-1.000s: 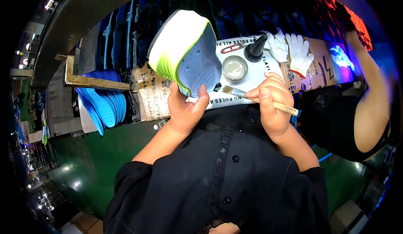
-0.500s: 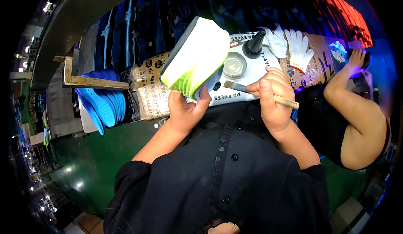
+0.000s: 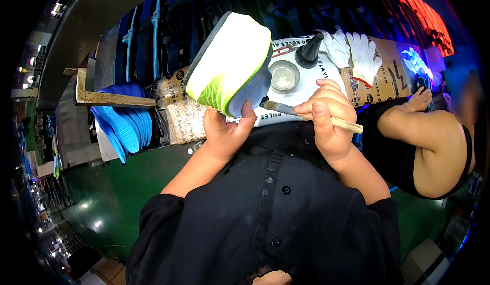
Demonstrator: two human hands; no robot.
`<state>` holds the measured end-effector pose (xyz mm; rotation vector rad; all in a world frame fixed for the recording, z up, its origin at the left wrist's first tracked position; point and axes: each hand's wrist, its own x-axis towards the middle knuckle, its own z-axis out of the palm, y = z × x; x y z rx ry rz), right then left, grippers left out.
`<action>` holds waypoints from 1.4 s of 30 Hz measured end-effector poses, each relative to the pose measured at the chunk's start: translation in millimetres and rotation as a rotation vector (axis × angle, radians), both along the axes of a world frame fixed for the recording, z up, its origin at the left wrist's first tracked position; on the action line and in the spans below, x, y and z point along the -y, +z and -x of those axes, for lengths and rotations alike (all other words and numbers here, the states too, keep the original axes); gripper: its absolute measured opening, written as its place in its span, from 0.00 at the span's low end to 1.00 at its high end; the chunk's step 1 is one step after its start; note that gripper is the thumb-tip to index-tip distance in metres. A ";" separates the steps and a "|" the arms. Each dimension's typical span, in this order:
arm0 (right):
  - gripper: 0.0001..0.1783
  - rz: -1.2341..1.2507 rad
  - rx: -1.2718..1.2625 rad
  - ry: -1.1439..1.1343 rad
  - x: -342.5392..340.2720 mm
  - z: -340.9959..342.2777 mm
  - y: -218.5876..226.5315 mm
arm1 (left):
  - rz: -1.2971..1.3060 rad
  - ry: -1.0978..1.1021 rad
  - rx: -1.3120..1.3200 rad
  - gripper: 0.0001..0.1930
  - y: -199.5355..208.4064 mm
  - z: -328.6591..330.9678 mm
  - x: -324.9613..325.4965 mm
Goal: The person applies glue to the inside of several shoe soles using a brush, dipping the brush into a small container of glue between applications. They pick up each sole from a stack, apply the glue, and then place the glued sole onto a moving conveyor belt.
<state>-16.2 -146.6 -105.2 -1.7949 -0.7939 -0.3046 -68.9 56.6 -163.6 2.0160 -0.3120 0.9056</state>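
The paintbrush (image 3: pixel 286 109) bars the near approach to the round dish (image 3: pixel 285 77), and the shoe upper (image 3: pixel 229 60) crowds its left; a slim passage opens rightward over bare white sheet (image 3: pixel 309 85). Farther back stands a black conical bottle (image 3: pixel 309 53) (white gloves (image 3: pixel 363 57) fill the room to its right). Leftward, bare cardboard (image 3: pixel 177 116) leads to the wooden bracket (image 3: pixel 115 99).

our left hand (image 3: pixel 227 132) gripping a lime-and-white shoe part (image 3: pixel 229 63), our right hand (image 3: pixel 331 124) holding a brush (image 3: pixel 284 108) beside it, a round dish (image 3: pixel 284 77), black bottle (image 3: pixel 309 52), white glove (image 3: pixel 363 57) beyond
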 end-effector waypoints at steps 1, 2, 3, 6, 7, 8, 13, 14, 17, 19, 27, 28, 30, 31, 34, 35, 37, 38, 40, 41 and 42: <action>0.13 -0.008 0.023 -0.001 -1.1 -0.9 -0.6 | -0.006 0.013 0.005 0.34 -1.3 0.2 0.3; 0.13 -0.016 0.046 -0.002 -2.2 -1.1 -1.0 | -0.012 0.026 0.010 0.34 -2.2 0.3 0.4; 0.13 -0.015 0.045 -0.003 -3.7 -0.3 -1.5 | -0.012 0.025 0.010 0.34 -2.8 0.3 -0.3; 0.14 0.033 0.037 0.027 -6.0 2.5 -1.0 | -0.054 0.012 0.013 0.36 -4.0 -0.7 -2.4; 0.14 0.034 0.036 0.029 -5.0 3.0 -1.2 | -0.034 0.021 0.041 0.35 -4.4 -1.5 -1.6; 0.14 0.028 0.022 0.038 -3.5 3.4 -1.4 | -0.013 0.030 0.069 0.35 -4.5 -1.6 -1.3; 0.14 -0.008 -0.032 0.012 -2.2 2.6 2.5 | 0.055 0.040 -0.021 0.32 -2.9 1.5 -0.2; 0.16 -0.008 -0.009 0.010 -3.0 1.7 3.5 | 0.074 0.059 -0.024 0.31 -3.9 2.4 0.2; 0.18 0.046 0.032 -0.010 -4.8 -2.0 3.2 | 0.091 0.049 -0.027 0.31 -2.6 0.5 0.1; 0.18 0.096 0.057 -0.026 -4.2 -0.8 2.0 | 0.072 0.042 -0.028 0.31 -0.7 1.5 -0.8; 0.14 -0.013 0.039 -0.162 12.2 1.2 -1.0 | 0.081 -0.015 -0.074 0.30 1.7 8.9 -2.9; 0.13 0.003 0.046 -0.190 14.6 0.3 -0.1 | 0.260 -0.001 -0.191 0.30 8.8 10.4 -1.2; 0.13 -0.015 0.018 -0.200 18.7 0.0 -0.4 | 0.414 0.027 -0.306 0.29 26.0 10.8 -1.8; 0.13 -0.026 0.023 -0.216 23.1 -1.2 -3.3 | 0.394 0.039 -0.294 0.28 36.3 7.2 -5.4; 0.12 -0.100 -0.024 -0.249 35.3 -4.5 -10.8 | 0.688 -0.182 -0.460 0.28 66.1 3.3 -17.3; 0.12 -0.115 -0.039 -0.268 40.0 -4.6 -12.6 | 0.849 -0.252 -0.581 0.29 80.7 5.0 -15.4; 0.13 -0.129 0.009 -0.301 51.0 -5.7 -17.2 | 0.853 -0.475 -0.892 0.34 109.7 1.7 -3.2; 0.13 -0.091 -0.011 -0.306 60.4 -4.7 -20.1 | 0.847 -0.586 -1.045 0.36 123.2 -2.0 5.7; 0.13 -0.081 -0.047 -0.298 76.9 -1.1 -20.5 | 0.756 -0.839 -1.227 0.39 143.0 -17.8 27.2; 0.13 -0.105 -0.063 -0.286 83.9 0.2 -18.3 | 0.663 -0.927 -1.281 0.41 156.1 -32.1 42.8; 0.12 -0.129 -0.082 -0.316 93.1 1.0 -24.6 | 0.553 -1.003 -1.239 0.41 172.1 -55.9 64.1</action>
